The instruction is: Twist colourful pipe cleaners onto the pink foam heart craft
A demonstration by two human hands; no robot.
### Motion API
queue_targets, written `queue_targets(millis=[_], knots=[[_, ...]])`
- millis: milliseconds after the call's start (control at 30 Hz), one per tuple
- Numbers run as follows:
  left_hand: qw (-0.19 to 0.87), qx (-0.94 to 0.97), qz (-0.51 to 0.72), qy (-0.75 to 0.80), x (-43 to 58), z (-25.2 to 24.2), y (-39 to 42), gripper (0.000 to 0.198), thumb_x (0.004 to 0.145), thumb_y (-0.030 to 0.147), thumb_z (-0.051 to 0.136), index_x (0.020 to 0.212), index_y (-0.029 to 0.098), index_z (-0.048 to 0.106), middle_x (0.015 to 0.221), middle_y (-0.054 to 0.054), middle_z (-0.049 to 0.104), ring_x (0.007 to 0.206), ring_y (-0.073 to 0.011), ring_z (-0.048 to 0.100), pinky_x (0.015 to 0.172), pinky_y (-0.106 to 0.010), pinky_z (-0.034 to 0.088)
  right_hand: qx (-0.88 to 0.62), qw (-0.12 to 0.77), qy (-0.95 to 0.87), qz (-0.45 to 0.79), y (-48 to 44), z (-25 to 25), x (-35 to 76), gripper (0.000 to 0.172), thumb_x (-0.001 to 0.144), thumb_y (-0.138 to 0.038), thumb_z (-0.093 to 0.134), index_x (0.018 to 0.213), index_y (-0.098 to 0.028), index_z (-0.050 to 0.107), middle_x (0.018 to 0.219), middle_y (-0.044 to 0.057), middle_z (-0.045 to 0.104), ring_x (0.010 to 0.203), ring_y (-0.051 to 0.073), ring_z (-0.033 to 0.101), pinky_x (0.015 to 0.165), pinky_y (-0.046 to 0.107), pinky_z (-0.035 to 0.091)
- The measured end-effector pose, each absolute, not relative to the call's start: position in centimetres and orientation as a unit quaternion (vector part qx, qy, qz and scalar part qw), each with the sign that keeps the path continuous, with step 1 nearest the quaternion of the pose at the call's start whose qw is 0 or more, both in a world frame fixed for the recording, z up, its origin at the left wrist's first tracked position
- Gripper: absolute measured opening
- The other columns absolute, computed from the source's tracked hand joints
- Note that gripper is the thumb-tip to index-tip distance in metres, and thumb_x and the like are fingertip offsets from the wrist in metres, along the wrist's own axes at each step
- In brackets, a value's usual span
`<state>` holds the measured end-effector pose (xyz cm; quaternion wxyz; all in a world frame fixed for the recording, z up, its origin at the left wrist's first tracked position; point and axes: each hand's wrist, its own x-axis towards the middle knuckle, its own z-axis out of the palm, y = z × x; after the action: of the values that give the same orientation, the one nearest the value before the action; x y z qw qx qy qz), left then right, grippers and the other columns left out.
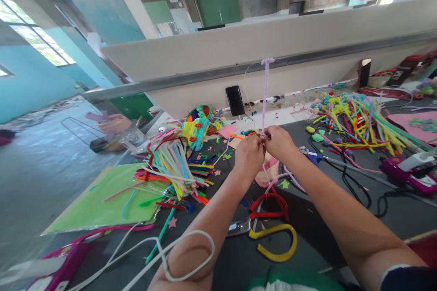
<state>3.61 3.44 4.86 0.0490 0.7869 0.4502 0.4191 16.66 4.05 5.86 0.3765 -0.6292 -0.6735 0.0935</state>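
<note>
Both my hands meet over the middle of the dark table (235, 259). My left hand (249, 154) and my right hand (279, 142) are closed in a pinch on the lower end of a pale purple pipe cleaner (264, 95) that stands upright, its top bent into a small hook. More pale pink and white pipe cleaners (269, 175) hang below my hands. Under my forearms lie a red pipe cleaner loop (271, 204) and scissors with yellow handles (276, 241).
A heap of coloured pipe cleaners (174, 168) lies on green paper (105, 195) at left; another heap (358, 118) at right. A black phone (235, 100) leans on the grey partition. A purple glue gun (409, 170) with black cable sits at right. A white cord (177, 254) loops near my left elbow.
</note>
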Motion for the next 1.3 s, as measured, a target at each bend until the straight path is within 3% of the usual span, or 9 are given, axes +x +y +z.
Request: queue_targets(millis=[133,233,400,500,633,733,833,1067,1300], knots=[[0.203,0.734,0.44,0.476,3.0,5.9,3.8,0.014,0.071,0.022,0.056,0.058,0.017,0.056,0.052,0.002,0.049,0.051,-0.011,0.043,0.054,-0.024,0.031,-0.537,0.465,-0.635,0.304,4.1,6.2,16.7,0.017,0.067,-0.032,0.063,0.071,-0.016,0.061,0.066,0.001,0.061,0.062,0.013,0.051,0.06,0.026,0.038],[0.329,0.7,0.447,0.449,2.4,7.0,3.8,0.013,0.07,0.026,0.059,0.064,0.015,0.06,0.054,0.003,0.052,0.05,-0.009,0.042,0.051,-0.022,0.032,-0.444,0.52,-0.582,0.44,3.8,6.7,17.1,0.027,0.059,-0.039,0.07,0.071,-0.016,0.061,0.063,-0.002,0.059,0.058,0.011,0.049,0.057,0.024,0.037],[0.435,0.68,0.442,0.391,2.0,7.5,3.9,0.018,0.068,0.03,0.065,0.071,0.013,0.063,0.062,0.001,0.058,0.057,-0.009,0.048,0.056,-0.021,0.036,-0.459,0.533,-0.591,0.396,3.4,7.3,17.5,0.022,0.061,-0.035,0.068,0.065,-0.016,0.06,0.059,-0.002,0.056,0.054,0.009,0.044,0.053,0.023,0.034],[0.437,0.681,0.442,0.389,2.1,7.4,3.9,0.018,0.068,0.03,0.065,0.073,0.013,0.064,0.064,0.001,0.06,0.058,-0.0097,0.049,0.057,-0.021,0.037,-0.506,0.521,-0.613,0.309,3.4,7.5,17.4,0.016,0.064,-0.032,0.064,0.066,-0.016,0.06,0.061,-0.002,0.057,0.056,0.01,0.046,0.054,0.024,0.035],[0.315,0.715,0.446,0.438,2.6,6.9,3.6,0.013,0.071,0.026,0.059,0.07,0.014,0.064,0.061,0.001,0.059,0.059,-0.0111,0.049,0.057,-0.022,0.036,-0.564,0.493,-0.629,0.208,3.5,7.0,16.9,0.011,0.066,-0.028,0.06,0.065,-0.017,0.06,0.062,0.0,0.059,0.059,0.012,0.049,0.058,0.025,0.037],[0.224,0.739,0.444,0.455,3.0,6.2,3.6,0.015,0.072,0.023,0.055,0.061,0.016,0.061,0.056,0.001,0.055,0.057,-0.0105,0.046,0.056,-0.023,0.033,-0.589,0.484,-0.624,0.174,3.7,6.3,16.3,0.011,0.067,-0.027,0.058,0.063,-0.017,0.06,0.061,0.001,0.06,0.06,0.013,0.051,0.059,0.026,0.037],[0.216,0.734,0.446,0.465,3.1,6.0,3.7,0.015,0.071,0.021,0.055,0.057,0.016,0.057,0.052,0.002,0.05,0.054,-0.0096,0.043,0.055,-0.023,0.031,-0.6,0.488,-0.612,0.163,3.8,6.0,16.2,0.009,0.066,-0.025,0.059,0.062,-0.017,0.06,0.062,0.001,0.06,0.063,0.014,0.052,0.061,0.027,0.037],[0.493,0.671,0.43,0.349,1.8,7.7,4.0,0.02,0.069,0.033,0.065,0.064,0.014,0.058,0.051,0.004,0.045,0.048,-0.0069,0.036,0.049,-0.022,0.027,-0.349,0.538,-0.52,0.564,3.4,7.3,17.6,0.022,0.061,-0.03,0.074,0.076,-0.016,0.068,0.07,0.0,0.066,0.063,0.011,0.058,0.065,0.025,0.044],[0.551,0.654,0.416,0.308,1.3,7.3,4.7,0.024,0.067,0.034,0.07,0.07,0.013,0.062,0.052,0.002,0.05,0.049,-0.0075,0.042,0.05,-0.022,0.032,-0.342,0.569,-0.411,0.625,3.2,7.3,17.1,0.029,0.047,-0.023,0.082,0.07,-0.015,0.067,0.062,0.0,0.066,0.058,0.01,0.058,0.062,0.025,0.045]])
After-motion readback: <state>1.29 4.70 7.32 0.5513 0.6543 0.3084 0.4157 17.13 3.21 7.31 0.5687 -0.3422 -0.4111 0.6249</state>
